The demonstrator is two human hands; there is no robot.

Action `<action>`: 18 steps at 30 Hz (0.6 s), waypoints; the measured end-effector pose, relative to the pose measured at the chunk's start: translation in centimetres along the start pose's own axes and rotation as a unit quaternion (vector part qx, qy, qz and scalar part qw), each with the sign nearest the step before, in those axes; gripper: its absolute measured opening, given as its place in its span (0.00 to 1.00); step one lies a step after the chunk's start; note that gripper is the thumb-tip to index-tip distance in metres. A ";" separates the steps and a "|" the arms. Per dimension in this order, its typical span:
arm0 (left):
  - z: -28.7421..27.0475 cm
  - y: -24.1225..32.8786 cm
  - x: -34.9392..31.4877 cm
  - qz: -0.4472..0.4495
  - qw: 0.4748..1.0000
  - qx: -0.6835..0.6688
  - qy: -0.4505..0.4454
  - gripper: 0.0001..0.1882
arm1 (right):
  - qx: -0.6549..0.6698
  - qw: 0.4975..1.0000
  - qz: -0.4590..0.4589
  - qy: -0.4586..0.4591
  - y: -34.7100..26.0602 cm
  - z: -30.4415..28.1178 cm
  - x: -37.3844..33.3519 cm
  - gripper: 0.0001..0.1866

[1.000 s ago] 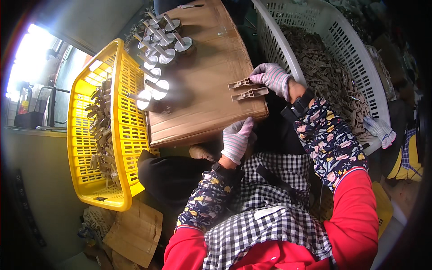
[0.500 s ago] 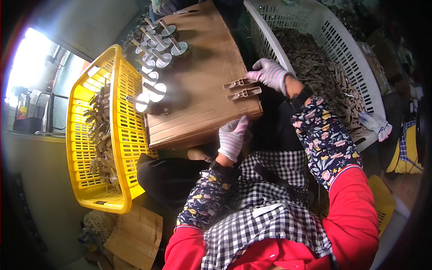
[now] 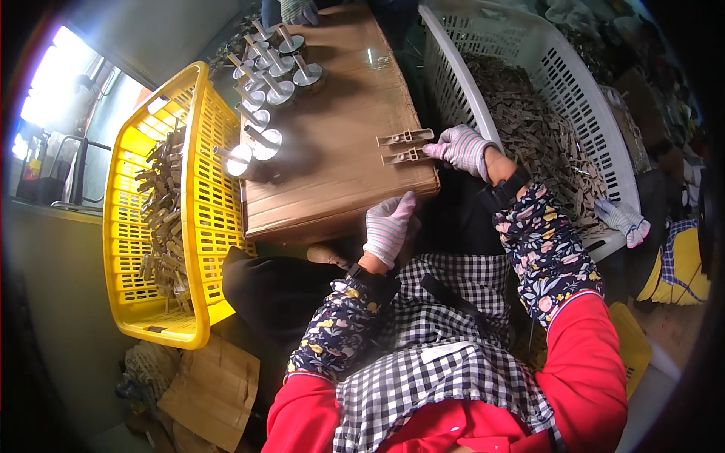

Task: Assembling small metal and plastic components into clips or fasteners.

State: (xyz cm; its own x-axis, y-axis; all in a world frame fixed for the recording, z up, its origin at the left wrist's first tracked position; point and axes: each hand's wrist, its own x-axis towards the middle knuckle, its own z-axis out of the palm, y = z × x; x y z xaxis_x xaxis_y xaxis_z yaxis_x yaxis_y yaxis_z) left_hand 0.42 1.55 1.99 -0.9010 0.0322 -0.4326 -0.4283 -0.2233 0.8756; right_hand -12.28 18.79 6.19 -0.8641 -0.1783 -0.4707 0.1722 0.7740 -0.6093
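Two narrow metal brackets lie side by side near the right edge of a cardboard box: the far bracket [image 3: 405,137] and the near bracket [image 3: 402,157]. My right hand [image 3: 466,149], in a striped knit glove, has its thumb and fingertips closed at the right end of the near bracket. At the box's front edge is my left hand [image 3: 387,228], gloved alike, with curled fingers and the thumb up. Whatever it may hold is hidden. Several round metal discs with upright stems [image 3: 279,91] stand on the left part of the cardboard box [image 3: 340,177].
A yellow basket [image 3: 198,226] with metal pieces stands left of the box. To the right, a white basket [image 3: 472,98] holds many similar pieces. Another person's gloved hand [image 3: 300,11] is at the far edge; a further gloved hand [image 3: 624,219] is by the white basket.
My right hand has moved from the far bracket's end to the near one's, which has shifted left, roughly level with the other. My left hand stays at the box's front edge.
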 end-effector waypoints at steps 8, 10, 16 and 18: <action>0.0 0.1 0.0 -0.004 1.000 0.008 0.005 0.17 | -0.107 0.987 -0.091 0.079 -1.5 -0.1 -1.4 0.23; 0.0 0.0 0.0 -0.006 1.000 0.007 0.001 0.17 | -0.124 0.982 -0.094 0.109 -2.0 0.1 -1.7 0.23; 0.2 0.2 0.0 -0.007 1.000 0.016 0.019 0.16 | -0.120 0.984 -0.086 0.100 -1.0 0.5 -1.7 0.23; 0.0 0.2 0.0 0.000 1.000 0.017 0.013 0.16 | -0.116 0.985 -0.088 0.094 -0.4 0.8 -1.3 0.23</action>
State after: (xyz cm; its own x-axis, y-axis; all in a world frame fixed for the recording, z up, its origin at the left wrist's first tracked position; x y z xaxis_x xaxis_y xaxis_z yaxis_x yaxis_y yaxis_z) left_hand 0.31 1.52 2.14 -0.8990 0.0063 -0.4379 -0.4310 -0.1906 0.8820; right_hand -10.82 18.24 6.55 -0.9471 -0.2233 -0.2304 -0.0823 0.8631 -0.4983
